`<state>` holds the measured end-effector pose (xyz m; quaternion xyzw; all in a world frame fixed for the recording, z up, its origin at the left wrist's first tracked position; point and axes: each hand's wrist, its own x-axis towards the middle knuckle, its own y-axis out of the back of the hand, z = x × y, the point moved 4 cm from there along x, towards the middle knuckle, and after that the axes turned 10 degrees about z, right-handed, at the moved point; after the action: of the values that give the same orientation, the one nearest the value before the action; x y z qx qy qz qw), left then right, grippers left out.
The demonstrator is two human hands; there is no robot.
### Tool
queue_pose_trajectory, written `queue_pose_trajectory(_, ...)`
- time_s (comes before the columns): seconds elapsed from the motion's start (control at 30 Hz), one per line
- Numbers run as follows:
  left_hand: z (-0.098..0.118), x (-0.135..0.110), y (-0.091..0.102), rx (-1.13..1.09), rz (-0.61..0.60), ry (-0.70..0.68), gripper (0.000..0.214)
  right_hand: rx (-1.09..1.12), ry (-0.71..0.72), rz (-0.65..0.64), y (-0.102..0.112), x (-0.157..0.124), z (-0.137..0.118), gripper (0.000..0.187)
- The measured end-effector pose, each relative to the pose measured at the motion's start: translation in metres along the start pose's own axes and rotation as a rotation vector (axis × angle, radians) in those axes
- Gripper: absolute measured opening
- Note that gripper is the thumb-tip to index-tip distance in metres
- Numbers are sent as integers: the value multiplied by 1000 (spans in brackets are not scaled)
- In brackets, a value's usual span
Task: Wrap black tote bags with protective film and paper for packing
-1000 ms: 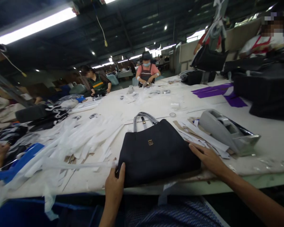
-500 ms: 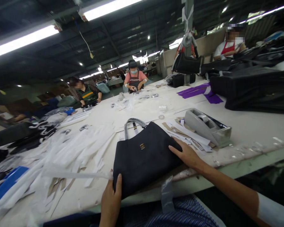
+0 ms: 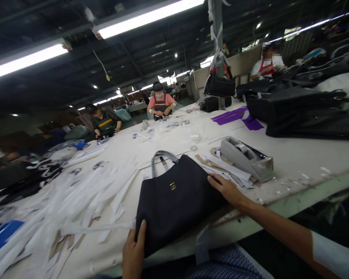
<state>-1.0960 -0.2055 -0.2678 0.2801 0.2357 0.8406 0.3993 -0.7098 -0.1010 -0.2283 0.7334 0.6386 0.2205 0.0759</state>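
Note:
A dark navy handbag (image 3: 174, 201) with a small gold clasp and a grey handle (image 3: 162, 159) lies flat on the white worktable (image 3: 293, 155) in front of me. My left hand (image 3: 133, 254) grips its near left corner, thumb on top of the leather. My right hand (image 3: 227, 188) rests on the bag's right edge, fingers stretched out flat. A long white strip (image 3: 95, 227) runs leftward from beside my left hand.
A grey tape dispenser (image 3: 246, 158) sits right of the bag on paper scraps. White strips (image 3: 84, 190) litter the left side. Black bags (image 3: 305, 112) pile at the right, purple pieces (image 3: 235, 115) behind. Other people work at the table's far end (image 3: 160, 104).
The view has swung to the right and tilted, so the bag sits lower and more to the left. Both hands stay on the bag in much the same grip.

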Motion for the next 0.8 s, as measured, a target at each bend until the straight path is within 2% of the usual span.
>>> queue_pose_trajectory(0.1, -7, -2, -3, 7, 15, 16, 41, 171, 33, -280, 13, 10, 1, 54)
queue_pose_trajectory(0.17, -9, -3, -4, 4, 10, 15, 41, 140, 84, -407, 22, 14, -1, 49)
queue_pose_trajectory(0.23, -10, -3, -4, 6, 10, 43, 43, 36, 152, -466, 26, 18, -5, 55)
queue_pose_trajectory(0.3, -8, -3, -3, 5, 0, 76, 48, -34, 191, -452, 24, 21, -10, 56)
queue_pose_trajectory(0.43, 0, -4, -3, -28, -15, 103, 53, -115, 269, -395, 16, 24, -16, 43)
queue_pose_trajectory(0.53, 5, -6, -3, -79, 7, 82, 52, -281, 414, -406, 17, 26, -15, 37)
queue_pose_trajectory(0.67, 10, -10, -3, -140, 60, 28, 47, -430, 615, -386, 28, 27, -12, 32)
queue_pose_trajectory(0.73, 13, -13, -2, -142, 88, 8, 46, -457, 711, -310, 34, 26, -17, 31)
queue_pose_trajectory(0.8, 16, -16, -1, -129, 128, -12, 45, -479, 752, -112, 38, 24, -29, 32)
